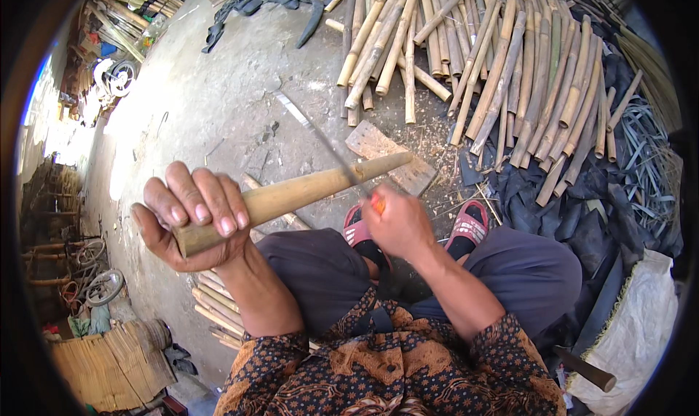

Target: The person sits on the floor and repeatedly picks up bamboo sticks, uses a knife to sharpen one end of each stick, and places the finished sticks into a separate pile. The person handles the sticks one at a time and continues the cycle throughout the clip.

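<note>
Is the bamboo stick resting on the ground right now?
No, the left hand grips one end of the bamboo stick and holds it raised above the ground while the right hand sets a knife against it.

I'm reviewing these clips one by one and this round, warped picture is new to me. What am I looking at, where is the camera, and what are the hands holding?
There is no machine here: a seated person works with bare hands. The camera sits on the person's head and looks down, and its wide lens bends the edges into a circle. The left hand grips the thick end of a bamboo stick, which points away toward a wooden board on the concrete floor. The right hand holds a long knife by an orange handle, its blade laid across the stick. Beyond lies a pile of cut bamboo, with dark strips to the right. The person's red sandals show below the hands.
</note>
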`<control>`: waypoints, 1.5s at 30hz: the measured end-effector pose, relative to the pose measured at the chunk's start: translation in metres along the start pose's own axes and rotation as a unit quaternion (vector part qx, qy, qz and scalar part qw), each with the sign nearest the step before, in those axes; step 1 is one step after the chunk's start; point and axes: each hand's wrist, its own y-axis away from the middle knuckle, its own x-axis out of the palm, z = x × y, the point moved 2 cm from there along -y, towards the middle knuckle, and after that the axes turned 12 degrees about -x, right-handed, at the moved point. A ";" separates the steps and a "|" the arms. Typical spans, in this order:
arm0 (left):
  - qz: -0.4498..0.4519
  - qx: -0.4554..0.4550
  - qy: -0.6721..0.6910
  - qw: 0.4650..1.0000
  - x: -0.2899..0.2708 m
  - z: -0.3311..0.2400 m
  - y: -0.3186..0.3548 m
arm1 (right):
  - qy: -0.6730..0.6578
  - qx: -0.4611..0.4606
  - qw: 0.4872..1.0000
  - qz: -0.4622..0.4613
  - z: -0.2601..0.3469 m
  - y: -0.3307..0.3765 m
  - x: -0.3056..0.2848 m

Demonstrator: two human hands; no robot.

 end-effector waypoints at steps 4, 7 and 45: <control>-0.005 -0.013 0.005 1.000 0.004 0.001 0.000 | -0.019 -0.017 1.000 0.018 0.007 -0.003 -0.004; -0.006 -0.001 0.011 1.000 0.002 0.001 -0.005 | 0.066 0.062 0.996 -0.004 0.003 -0.002 -0.005; -0.168 0.007 -0.019 0.986 0.000 0.008 -0.004 | 0.023 0.079 0.996 -0.040 -0.032 0.003 0.009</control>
